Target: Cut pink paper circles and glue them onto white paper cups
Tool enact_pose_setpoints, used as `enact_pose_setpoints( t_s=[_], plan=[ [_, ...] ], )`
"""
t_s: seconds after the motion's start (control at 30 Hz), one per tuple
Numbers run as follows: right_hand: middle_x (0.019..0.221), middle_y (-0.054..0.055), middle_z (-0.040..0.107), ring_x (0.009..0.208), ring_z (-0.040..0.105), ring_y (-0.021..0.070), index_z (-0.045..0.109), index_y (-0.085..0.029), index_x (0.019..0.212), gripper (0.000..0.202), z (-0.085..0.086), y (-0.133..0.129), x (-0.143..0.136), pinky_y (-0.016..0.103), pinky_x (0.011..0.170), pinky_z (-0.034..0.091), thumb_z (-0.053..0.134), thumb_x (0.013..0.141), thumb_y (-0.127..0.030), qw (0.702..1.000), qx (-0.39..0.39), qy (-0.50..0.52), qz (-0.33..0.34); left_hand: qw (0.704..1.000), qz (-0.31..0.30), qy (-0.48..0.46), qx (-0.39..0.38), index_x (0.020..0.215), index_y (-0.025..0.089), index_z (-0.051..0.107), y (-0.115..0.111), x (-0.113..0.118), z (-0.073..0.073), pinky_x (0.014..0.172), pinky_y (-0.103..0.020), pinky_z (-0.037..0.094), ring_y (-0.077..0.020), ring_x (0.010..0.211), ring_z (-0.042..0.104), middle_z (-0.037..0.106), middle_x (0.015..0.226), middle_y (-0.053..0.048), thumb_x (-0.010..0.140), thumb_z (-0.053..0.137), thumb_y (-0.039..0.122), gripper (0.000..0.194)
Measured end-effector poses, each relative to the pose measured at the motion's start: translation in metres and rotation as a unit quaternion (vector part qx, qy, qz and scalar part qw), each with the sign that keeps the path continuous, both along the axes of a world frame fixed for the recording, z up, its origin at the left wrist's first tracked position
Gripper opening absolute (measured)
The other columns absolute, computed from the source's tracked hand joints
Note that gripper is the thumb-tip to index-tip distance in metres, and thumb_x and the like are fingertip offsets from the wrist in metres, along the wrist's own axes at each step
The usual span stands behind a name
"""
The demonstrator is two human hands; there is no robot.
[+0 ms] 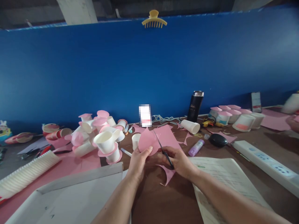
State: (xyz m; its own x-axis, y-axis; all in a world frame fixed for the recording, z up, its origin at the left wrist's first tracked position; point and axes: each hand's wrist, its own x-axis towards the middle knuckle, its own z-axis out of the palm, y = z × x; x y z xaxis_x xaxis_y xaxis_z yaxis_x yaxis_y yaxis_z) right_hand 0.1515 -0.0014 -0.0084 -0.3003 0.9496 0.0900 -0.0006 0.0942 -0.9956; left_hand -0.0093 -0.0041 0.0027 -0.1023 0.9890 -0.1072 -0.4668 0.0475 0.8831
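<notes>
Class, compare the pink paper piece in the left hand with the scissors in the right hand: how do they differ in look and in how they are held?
Colour: the paper piece is pink; the scissors have dark handles.
Shape: the paper piece is broad and rounded with a pointed top; the scissors are long and narrow.
Holding: the left hand holds the paper piece; the right hand holds the scissors.
Shared: both are held above the table.

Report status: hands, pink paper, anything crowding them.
Left hand gripping rounded pink paper. Right hand on scissors, blades at paper's edge. Close by: white cup, pink scrap, purple glue stick.
</notes>
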Motion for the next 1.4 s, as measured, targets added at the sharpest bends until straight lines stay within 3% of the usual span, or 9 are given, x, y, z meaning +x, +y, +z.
enact_pose_setpoints(
  t_s=[0.1,0.3,0.53,0.83,1.03,1.4],
  plan=[
    [0.080,0.003,0.070,0.077,0.064,0.0193,0.069,-0.017,0.102,0.040,-0.001,0.000,0.000,0.028,0.066,0.049,0.073,0.073,-0.044,1.000,0.001,0.003,-0.004,0.999,-0.045,0.009,0.020,0.097,0.012,0.068,0.002,-0.003,-0.002,0.065,-0.031,0.052,-0.0213,0.071,0.066,0.072,0.085,-0.012,0.063,0.080,0.036,0.044],
    [0.084,0.004,0.071,0.074,0.064,0.0183,0.070,-0.017,0.102,0.039,-0.003,0.001,0.001,0.027,0.065,0.049,0.073,0.073,-0.044,1.000,-0.003,0.006,-0.006,0.999,-0.033,0.024,0.020,0.092,0.012,0.069,0.004,-0.004,-0.007,0.058,-0.025,0.048,-0.0152,0.063,0.061,0.070,0.080,-0.009,0.063,0.080,0.039,0.041],
    [0.082,0.004,0.071,0.069,0.061,0.0164,0.071,-0.017,0.103,0.042,0.004,-0.002,0.001,0.025,0.058,0.046,0.074,0.071,-0.044,0.999,-0.030,-0.006,-0.012,0.999,-0.031,0.003,0.007,0.086,0.013,0.068,0.003,-0.003,-0.003,0.056,-0.022,0.045,-0.0117,0.060,0.058,0.068,0.076,-0.006,0.063,0.080,0.037,0.036],
    [0.078,0.003,0.070,0.068,0.061,0.0158,0.073,-0.015,0.102,0.043,0.011,-0.003,0.001,0.026,0.064,0.048,0.076,0.068,-0.042,0.999,-0.032,0.009,-0.004,1.000,-0.013,0.019,0.012,0.083,0.013,0.065,0.007,-0.007,-0.006,0.054,-0.019,0.041,-0.0076,0.057,0.050,0.063,0.073,-0.002,0.063,0.080,0.034,0.032],
    [0.069,0.002,0.065,0.053,0.048,0.0093,0.073,-0.012,0.102,0.049,0.009,-0.002,0.000,0.021,0.049,0.037,0.079,0.064,-0.042,0.998,-0.055,0.018,-0.007,1.000,-0.004,0.030,0.007,0.085,0.013,0.065,0.008,-0.009,-0.007,0.054,-0.019,0.041,-0.0079,0.059,0.050,0.062,0.074,-0.002,0.064,0.080,0.033,0.033],
    [0.064,0.000,0.056,0.050,0.036,0.0057,0.073,-0.011,0.104,0.051,0.004,0.000,0.002,0.020,0.043,0.028,0.079,0.064,-0.043,0.998,-0.054,0.033,0.007,0.999,-0.004,0.033,0.010,0.083,0.013,0.065,0.009,-0.010,-0.006,0.053,-0.019,0.040,-0.0076,0.058,0.052,0.063,0.073,-0.002,0.063,0.081,0.032,0.033]
  ],
)
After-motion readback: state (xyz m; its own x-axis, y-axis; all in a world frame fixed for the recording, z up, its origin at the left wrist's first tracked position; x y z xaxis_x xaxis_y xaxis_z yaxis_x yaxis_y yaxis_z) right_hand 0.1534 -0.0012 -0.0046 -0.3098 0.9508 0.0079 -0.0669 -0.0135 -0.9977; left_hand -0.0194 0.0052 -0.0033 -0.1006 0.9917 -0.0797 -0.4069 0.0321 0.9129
